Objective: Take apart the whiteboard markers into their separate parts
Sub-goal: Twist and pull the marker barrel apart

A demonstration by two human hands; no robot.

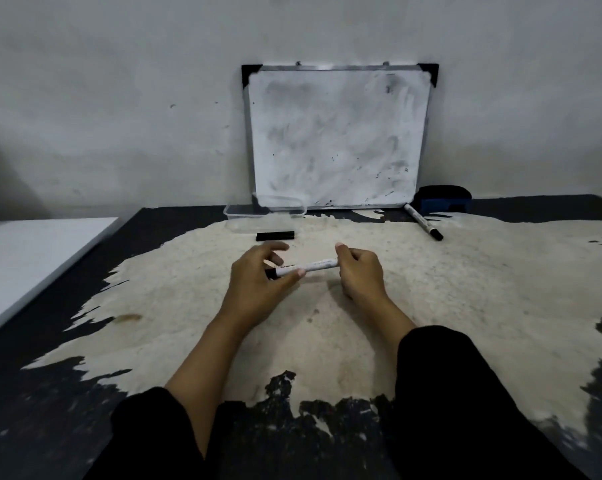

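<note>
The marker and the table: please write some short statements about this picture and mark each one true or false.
1. Both hands hold one marker, left hand at its dark end, right hand at the other. True.
2. A loose black cap lies on the table beyond the hands. True.
3. The second marker lies inside the clear container. False: it lies on the table, near the whiteboard.
4. The whiteboard lies flat on the table. False: it stands, leaning on the wall.
5. A blue eraser sits right of the whiteboard. True.
</note>
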